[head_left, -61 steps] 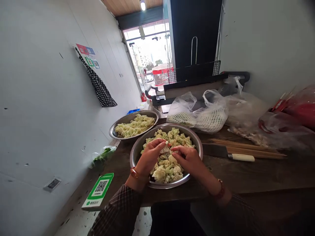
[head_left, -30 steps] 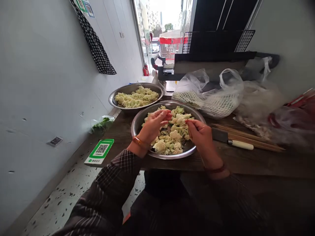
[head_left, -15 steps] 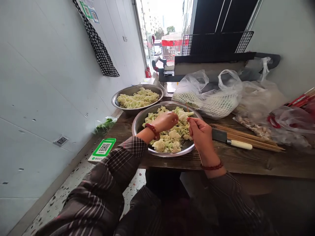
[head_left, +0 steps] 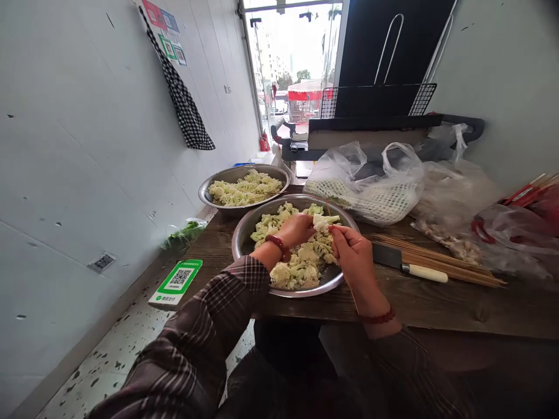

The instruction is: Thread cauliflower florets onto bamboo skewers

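Over the near metal bowl [head_left: 239, 247], my left hand [head_left: 297, 230] has its fingers bent in a pinch against a pale cauliflower floret [head_left: 322, 223]; the fingertips are partly hidden. My right hand [head_left: 354, 251] is closed on a thin bamboo skewer, thumb and forefinger pinching it near its upper end. The skewer's reddish tip [head_left: 328, 208] sticks up past the fingers, and its lower part runs down along the palm and wrist. More cauliflower pieces [head_left: 297, 272] fill the bowl below both hands.
Behind stands a second metal bowl [head_left: 205, 195] of cauliflower. Right of my right hand lie a cleaver [head_left: 424, 273] and a bundle of skewers [head_left: 454, 266]. Plastic bags [head_left: 384, 195] line the table's back. A green QR-code sign [head_left: 178, 282] is at the left edge.
The view has tilted up slightly, so the table sits lower in the picture. My left fingers are closer to the floret; my right hand still holds the skewer over the bowl's right side.
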Tool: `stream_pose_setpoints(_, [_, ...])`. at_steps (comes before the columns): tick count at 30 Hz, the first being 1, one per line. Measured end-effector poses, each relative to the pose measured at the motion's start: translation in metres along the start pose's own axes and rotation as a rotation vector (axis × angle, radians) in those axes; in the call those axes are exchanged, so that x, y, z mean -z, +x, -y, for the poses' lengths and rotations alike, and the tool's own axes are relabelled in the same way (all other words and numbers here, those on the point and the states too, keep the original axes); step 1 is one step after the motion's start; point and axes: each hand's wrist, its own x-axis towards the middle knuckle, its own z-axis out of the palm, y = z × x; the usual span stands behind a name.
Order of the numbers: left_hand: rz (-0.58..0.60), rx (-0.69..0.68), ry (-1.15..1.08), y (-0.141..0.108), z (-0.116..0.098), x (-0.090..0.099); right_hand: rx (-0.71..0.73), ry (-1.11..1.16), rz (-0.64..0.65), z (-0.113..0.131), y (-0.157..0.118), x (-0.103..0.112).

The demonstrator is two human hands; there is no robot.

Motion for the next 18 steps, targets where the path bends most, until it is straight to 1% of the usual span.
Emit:
stream_pose_setpoints(2, [-0.074,0.025,-0.118,0.0,-0.007,0.015,-0.006,-0.014,0.025,0.0,0.0,0.0])
stream_pose_setpoints(4, [-0.149,0.082,-0.41,-0.004,-0.016,0.03,-0.014,-0.046,0.065,0.002,0.0,0.0])
stream_pose_setpoints(6, [-0.19,0.132,-0.684,-0.014,-0.023,0.041,-0.027,-0.089,0.138,0.004,-0.001,0.0])
stream_pose_setpoints(8, [-0.22,0.154,-0.845,-0.025,-0.027,0.047,-0.032,-0.129,0.239,0.005,-0.001,0.0])
stream_pose_setpoints(10, [-0.247,0.161,-0.921,-0.035,-0.028,0.047,-0.024,-0.167,0.322,0.002,-0.001,0.001])
stream_pose_setpoints(12, [-0.267,0.166,-0.957,-0.04,-0.028,0.044,-0.008,-0.211,0.356,-0.002,0.0,0.002])
stream_pose_setpoints(15, [-0.271,0.152,-0.973,-0.043,-0.027,0.04,0.004,-0.255,0.353,-0.008,0.002,0.002])
stream_pose_setpoints(18, [-0.246,0.11,-0.963,-0.045,-0.028,0.039,0.002,-0.258,0.336,-0.01,0.002,0.002])
